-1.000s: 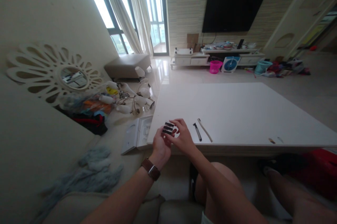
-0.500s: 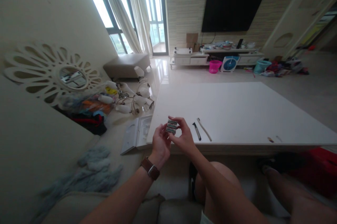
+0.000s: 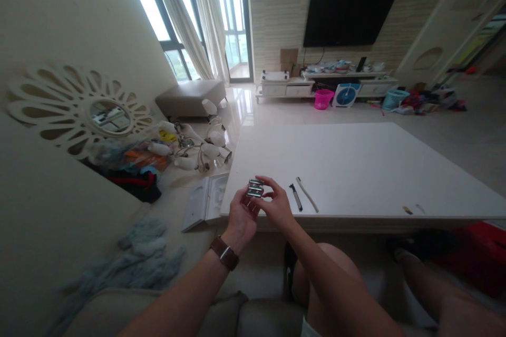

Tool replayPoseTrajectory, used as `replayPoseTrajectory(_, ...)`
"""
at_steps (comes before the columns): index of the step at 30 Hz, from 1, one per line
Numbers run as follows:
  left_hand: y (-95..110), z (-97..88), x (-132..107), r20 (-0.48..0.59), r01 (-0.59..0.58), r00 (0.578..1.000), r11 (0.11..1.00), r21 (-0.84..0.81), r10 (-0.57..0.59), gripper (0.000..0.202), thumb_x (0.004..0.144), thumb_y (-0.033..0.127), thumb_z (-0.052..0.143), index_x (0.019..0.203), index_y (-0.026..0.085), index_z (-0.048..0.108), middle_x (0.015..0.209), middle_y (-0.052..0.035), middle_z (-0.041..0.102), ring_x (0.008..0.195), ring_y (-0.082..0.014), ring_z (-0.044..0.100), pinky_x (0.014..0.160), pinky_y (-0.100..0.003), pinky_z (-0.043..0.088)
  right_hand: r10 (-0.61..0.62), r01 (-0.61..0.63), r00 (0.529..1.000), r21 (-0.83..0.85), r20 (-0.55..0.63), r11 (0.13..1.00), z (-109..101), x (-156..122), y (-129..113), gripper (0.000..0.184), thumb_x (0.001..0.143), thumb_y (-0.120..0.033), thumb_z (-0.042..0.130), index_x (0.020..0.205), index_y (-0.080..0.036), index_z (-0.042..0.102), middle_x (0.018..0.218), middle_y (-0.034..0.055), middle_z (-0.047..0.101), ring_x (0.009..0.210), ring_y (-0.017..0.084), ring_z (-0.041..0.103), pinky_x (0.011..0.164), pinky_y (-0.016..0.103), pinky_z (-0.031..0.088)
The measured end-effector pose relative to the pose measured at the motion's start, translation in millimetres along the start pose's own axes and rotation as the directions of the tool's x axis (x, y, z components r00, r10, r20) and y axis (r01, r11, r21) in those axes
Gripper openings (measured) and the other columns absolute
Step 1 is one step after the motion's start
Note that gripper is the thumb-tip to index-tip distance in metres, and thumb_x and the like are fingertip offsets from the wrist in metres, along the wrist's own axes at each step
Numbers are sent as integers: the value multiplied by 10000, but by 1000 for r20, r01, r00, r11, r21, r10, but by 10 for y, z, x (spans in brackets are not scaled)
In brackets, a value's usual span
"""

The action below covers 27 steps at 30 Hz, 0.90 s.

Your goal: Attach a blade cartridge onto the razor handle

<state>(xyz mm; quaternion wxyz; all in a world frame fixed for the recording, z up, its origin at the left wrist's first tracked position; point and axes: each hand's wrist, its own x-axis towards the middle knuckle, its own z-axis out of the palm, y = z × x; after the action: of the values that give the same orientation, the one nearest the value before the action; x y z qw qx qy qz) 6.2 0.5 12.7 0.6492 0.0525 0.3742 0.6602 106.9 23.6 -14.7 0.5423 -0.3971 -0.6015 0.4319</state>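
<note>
Over the near left edge of the white table, I hold a small pack of what look like razor cartridges (image 3: 255, 188), with dark, shiny strips in a stack. My left hand (image 3: 243, 218) cups it from the left and below, its fingers partly hidden behind it. From the right, my right hand (image 3: 276, 202) pinches the pack between thumb and fingertips. On the table just right of my hands lies a black and silver razor handle (image 3: 295, 198) with a forked end. Beside it is a long off-white stick (image 3: 307, 194), like a toothbrush.
The white table (image 3: 356, 163) spreads ahead and right, with small scraps (image 3: 408, 210) near its front edge. An open white box (image 3: 201, 202) stands left of it. A chandelier (image 3: 203, 150) lies on the floor, and grey fluffy cloth (image 3: 138, 258) is nearer.
The pack has shifted slightly left and up and tilted in my hands, so its strips now catch the light. Both hands keep their hold.
</note>
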Motion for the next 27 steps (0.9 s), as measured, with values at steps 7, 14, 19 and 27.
replayPoseTrajectory(7, 4, 15, -21, -12, 17, 1000, 1000, -20, -17, 125, 826, 175, 602, 847, 117, 710, 814, -55, 743, 716, -131, 700, 613, -206, 560, 23, -23, 999, 4, 29, 1000, -16, 11, 45, 628, 706, -145, 733, 1308, -282, 618, 1095, 25, 710, 951, 196, 629, 739, 291, 515)
replayPoseTrajectory(14, 15, 12, -22, 3, 30, 1000, 999, -31, -29, 116, 807, 182, 631, 858, 118, 714, 809, -52, 741, 694, -131, 696, 613, -210, 565, 38, -39, 997, 23, 63, 999, -35, 10, 30, 656, 710, -170, 753, 1340, -275, 602, 993, 17, 721, 861, 180, 630, 737, 290, 515)
replayPoseTrajectory(19, 13, -3, -11, 13, 41, 999, 999, -31, -41, 118, 807, 187, 632, 864, 121, 711, 814, -50, 741, 698, -126, 696, 607, -200, 559, 48, -49, 997, 18, 65, 999, -36, 11, 35, 661, 709, -197, 770, 1343, -277, 601, 991, 19, 717, 829, 174, 631, 711, 280, 510)
replayPoseTrajectory(27, 13, 0, -10, 26, 42, 999, 998, -37, -42, 126, 800, 203, 644, 874, 125, 709, 819, -48, 739, 703, -131, 697, 617, -205, 556, 54, -55, 996, 9, 64, 998, -36, 1, -7, 666, 709, -196, 772, 1348, -271, 599, 977, 24, 722, 806, 175, 625, 707, 286, 508)
